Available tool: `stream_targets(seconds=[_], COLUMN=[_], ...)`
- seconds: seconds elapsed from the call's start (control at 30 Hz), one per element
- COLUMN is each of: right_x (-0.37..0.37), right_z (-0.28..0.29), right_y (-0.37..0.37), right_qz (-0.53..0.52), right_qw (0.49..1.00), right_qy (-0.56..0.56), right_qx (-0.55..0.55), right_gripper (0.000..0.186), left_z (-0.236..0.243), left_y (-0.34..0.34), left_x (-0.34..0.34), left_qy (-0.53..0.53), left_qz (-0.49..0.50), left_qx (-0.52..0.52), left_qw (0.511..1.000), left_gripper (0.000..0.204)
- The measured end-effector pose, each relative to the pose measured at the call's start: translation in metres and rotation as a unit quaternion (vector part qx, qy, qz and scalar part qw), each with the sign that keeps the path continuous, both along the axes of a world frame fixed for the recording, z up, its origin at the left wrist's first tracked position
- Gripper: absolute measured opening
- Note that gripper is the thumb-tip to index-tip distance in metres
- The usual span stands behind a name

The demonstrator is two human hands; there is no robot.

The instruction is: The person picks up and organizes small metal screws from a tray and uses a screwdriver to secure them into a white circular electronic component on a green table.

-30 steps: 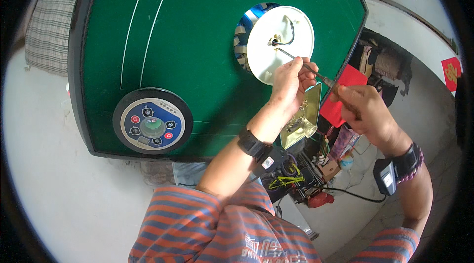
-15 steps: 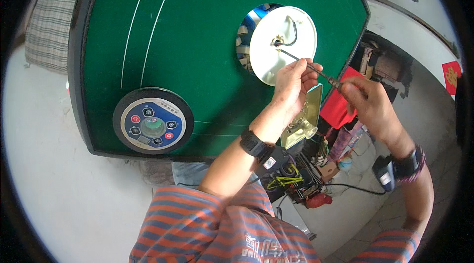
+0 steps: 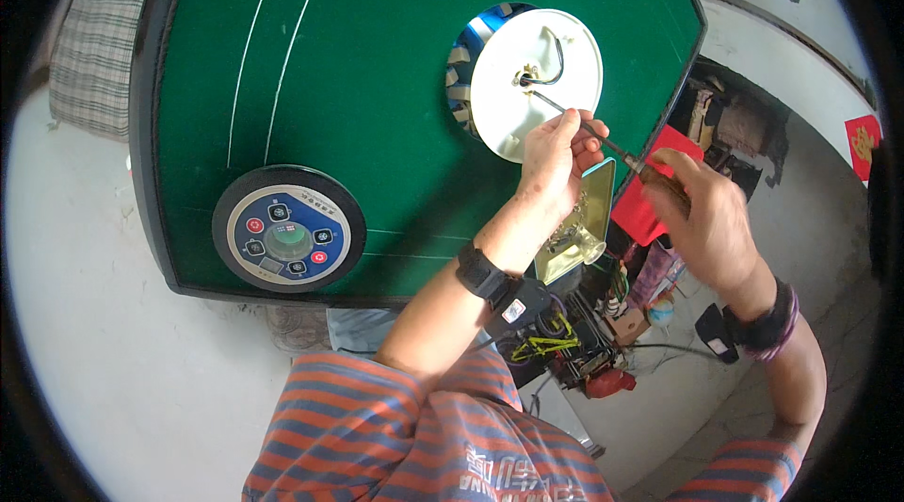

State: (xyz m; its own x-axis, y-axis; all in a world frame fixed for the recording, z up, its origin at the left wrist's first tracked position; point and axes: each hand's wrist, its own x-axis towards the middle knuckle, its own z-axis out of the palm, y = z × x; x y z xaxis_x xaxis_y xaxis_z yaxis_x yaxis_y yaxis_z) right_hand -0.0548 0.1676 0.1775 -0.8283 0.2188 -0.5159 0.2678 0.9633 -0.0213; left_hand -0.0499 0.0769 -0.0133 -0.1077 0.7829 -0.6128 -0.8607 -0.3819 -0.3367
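A round white plastic disc point(image 3: 499, 111) lies tilted over a round opening in the green table top, with a dark cable point(image 3: 562, 59) looping out near its middle. The tip of a long-shafted screwdriver point(image 3: 609, 143) meets the disc beside the brass-coloured fittings at its centre. My left hand point(image 3: 551, 163) pinches the thin shaft between thumb and fingers, close to the disc's lower right rim. Behind it, my right hand point(image 3: 711, 229) curls round the brown handle, slightly blurred, with part of the handle showing. Beside my left hand stands a small tin tray point(image 3: 570, 262) with loose little parts.
A round control panel point(image 3: 289, 229), black-rimmed with a blue and silver face, sits at the table's near left. Blue and cream pieces point(image 3: 461, 73) show through the opening. Right of the table are a red sheet point(image 3: 650, 196) and a cluttered heap of tools and cables point(image 3: 584, 351).
The right hand has shifted and turned around the screwdriver, uncovering more of its brown handle. The left hand and the disc stay almost where they were.
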Motion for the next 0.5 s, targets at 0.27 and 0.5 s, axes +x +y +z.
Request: stream_targets(seconds=[0.27, 0.5], right_x=[-0.005, -0.014], right_z=[0.0, 0.007], right_y=[0.023, -0.008], right_qz=[-0.646, 0.037], right_qw=[0.707, 0.999], right_qy=[-0.184, -0.023], right_qx=[-0.221, 0.008], right_gripper=[0.021, 0.033], left_z=[0.009, 0.004], left_y=[0.004, -0.001], left_x=[-0.001, -0.002], left_qy=[0.005, 0.006], left_qz=[-0.012, 0.0], left_qx=[-0.035, -0.007], left_qw=[0.999, 1.0], left_gripper=[0.022, 0.022])
